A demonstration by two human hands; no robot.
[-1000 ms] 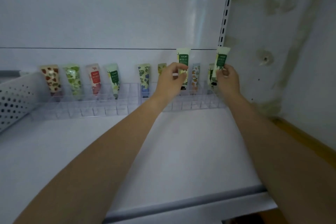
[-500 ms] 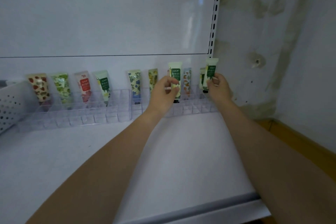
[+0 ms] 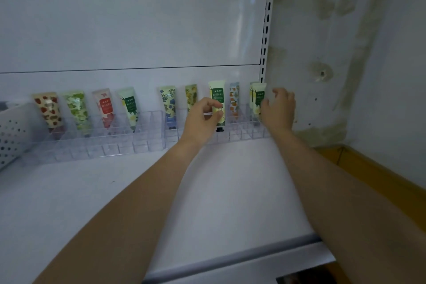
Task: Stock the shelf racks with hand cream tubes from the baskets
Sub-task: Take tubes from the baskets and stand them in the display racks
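Fingertips of the left hand (image 3: 202,117) pinch a pale-green plastic hand cream tube (image 3: 217,94), black cap down, over the clear acrylic rack (image 3: 244,134). Right hand (image 3: 279,108), fingers loosely spread, hovers just beside a matching tube (image 3: 259,97) standing at the rack's right end.

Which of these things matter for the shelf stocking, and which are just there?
Job: left hand pinching green-label tube; right hand; clear racks; racked tubes; white basket.
Just there: stained wall; slotted upright.
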